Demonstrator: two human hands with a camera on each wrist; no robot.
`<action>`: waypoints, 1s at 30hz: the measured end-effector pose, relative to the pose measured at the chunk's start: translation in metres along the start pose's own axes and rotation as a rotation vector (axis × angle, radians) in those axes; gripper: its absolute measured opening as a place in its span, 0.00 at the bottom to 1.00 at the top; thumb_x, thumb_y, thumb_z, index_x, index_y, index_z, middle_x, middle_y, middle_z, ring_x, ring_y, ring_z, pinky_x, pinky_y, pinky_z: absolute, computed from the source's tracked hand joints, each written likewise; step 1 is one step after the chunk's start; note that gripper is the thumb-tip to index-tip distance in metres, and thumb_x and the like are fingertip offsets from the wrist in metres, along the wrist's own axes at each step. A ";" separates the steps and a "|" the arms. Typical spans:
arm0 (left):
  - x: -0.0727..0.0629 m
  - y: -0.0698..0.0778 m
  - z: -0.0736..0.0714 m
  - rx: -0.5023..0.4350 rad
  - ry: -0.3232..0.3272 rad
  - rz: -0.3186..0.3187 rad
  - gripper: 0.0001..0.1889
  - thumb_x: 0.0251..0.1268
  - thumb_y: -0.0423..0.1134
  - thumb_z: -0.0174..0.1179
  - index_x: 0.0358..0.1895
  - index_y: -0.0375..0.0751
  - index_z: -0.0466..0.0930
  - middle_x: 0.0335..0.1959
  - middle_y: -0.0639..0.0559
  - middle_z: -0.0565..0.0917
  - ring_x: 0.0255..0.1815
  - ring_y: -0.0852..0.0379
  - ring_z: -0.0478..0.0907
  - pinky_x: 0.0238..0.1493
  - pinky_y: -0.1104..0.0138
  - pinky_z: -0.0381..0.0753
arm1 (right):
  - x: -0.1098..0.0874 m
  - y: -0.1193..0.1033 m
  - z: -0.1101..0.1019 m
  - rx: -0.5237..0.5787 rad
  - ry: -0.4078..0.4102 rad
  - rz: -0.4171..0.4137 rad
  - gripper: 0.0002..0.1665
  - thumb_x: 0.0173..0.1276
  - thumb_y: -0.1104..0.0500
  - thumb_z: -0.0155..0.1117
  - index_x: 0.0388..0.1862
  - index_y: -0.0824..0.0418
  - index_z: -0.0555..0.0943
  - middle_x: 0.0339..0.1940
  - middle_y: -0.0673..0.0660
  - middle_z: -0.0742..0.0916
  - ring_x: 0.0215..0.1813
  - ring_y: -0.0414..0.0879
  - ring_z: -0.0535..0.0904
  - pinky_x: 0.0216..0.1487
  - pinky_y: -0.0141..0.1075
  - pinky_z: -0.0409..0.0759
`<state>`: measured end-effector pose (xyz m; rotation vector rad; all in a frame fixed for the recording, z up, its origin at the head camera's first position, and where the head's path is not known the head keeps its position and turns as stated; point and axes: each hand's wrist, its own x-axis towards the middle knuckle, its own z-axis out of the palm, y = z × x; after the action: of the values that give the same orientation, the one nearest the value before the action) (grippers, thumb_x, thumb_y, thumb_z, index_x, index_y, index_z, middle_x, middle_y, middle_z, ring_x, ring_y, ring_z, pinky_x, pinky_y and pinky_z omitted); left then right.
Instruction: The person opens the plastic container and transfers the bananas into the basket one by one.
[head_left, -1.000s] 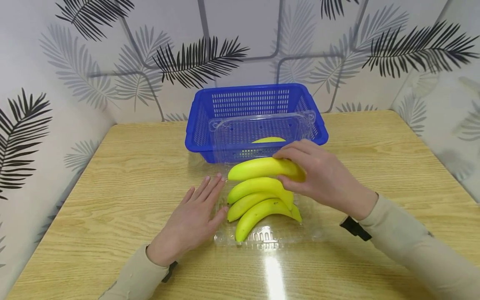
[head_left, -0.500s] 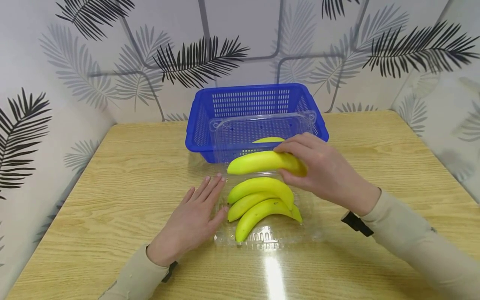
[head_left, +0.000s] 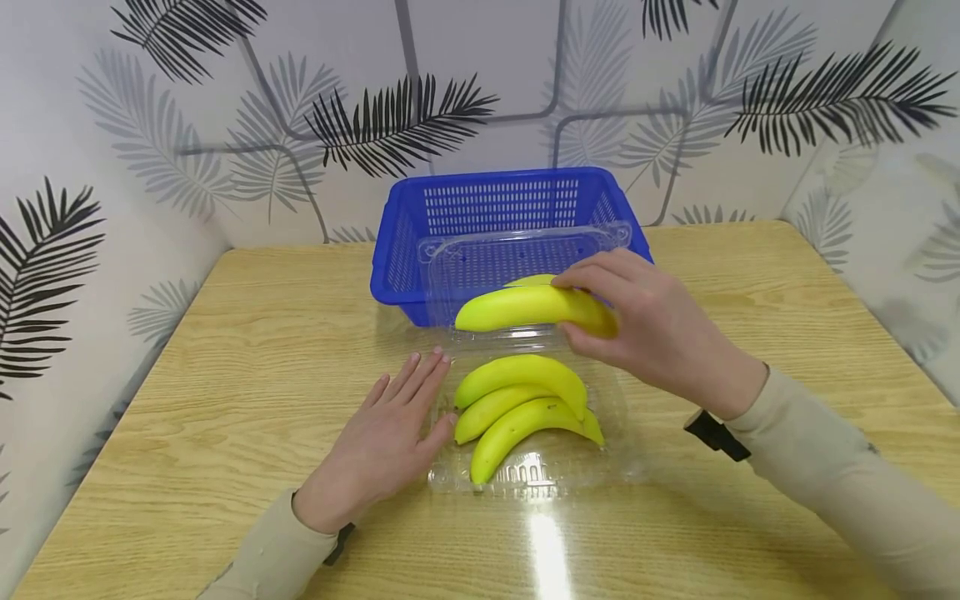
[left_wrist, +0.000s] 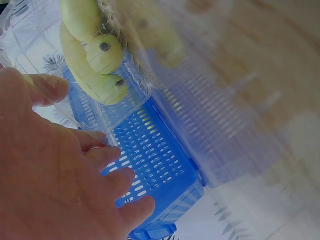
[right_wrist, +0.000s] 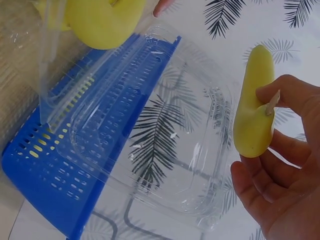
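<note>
My right hand (head_left: pixel 652 321) pinches a yellow banana (head_left: pixel 517 308) near its right end, thumb below and fingers above. The held banana is raised, overlapping the upright lid of a clear plastic clamshell container (head_left: pixel 615 450) in the head view. In the right wrist view, the gripped banana (right_wrist: pixel 255 100) shows its pale end tip by the fingers. Three bananas (head_left: pixel 525 412) lie side by side in the container's base. My left hand (head_left: pixel 382 442), fingers straight, rests at the left side of that base; its fingertips (left_wrist: pixel 142 207) also show in the left wrist view.
Behind the container stands a blue perforated plastic basket (head_left: pixel 405 250), the transparent lid (head_left: pixel 442 267) standing in front of it. Another banana (head_left: pixel 528 281) shows inside, through the lid. The wooden table (head_left: pixel 225 333) meets a leaf-patterned wall (head_left: pixel 517 67) at the back.
My right hand has lifted the banana up and away from the three in the base, toward the lid and basket. The left hand and the container have stayed in place.
</note>
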<state>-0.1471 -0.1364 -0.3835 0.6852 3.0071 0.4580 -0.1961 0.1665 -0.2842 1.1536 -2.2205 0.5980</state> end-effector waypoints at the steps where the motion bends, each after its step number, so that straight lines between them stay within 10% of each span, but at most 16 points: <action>1: 0.000 0.000 0.000 0.001 0.000 -0.001 0.34 0.77 0.56 0.41 0.80 0.47 0.47 0.80 0.55 0.46 0.79 0.53 0.41 0.75 0.47 0.46 | 0.001 0.000 -0.001 0.000 0.002 -0.003 0.22 0.53 0.63 0.76 0.48 0.66 0.83 0.45 0.57 0.85 0.46 0.48 0.78 0.44 0.37 0.79; 30: 0.000 0.001 -0.004 -0.002 -0.009 -0.005 0.34 0.78 0.56 0.41 0.80 0.48 0.47 0.80 0.57 0.45 0.79 0.54 0.40 0.75 0.47 0.46 | 0.028 0.012 -0.022 0.041 0.038 0.044 0.21 0.55 0.65 0.75 0.50 0.64 0.83 0.42 0.54 0.84 0.41 0.46 0.76 0.42 0.33 0.74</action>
<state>-0.1469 -0.1368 -0.3794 0.6780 2.9993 0.4559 -0.2134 0.1693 -0.2513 1.1070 -2.2165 0.6813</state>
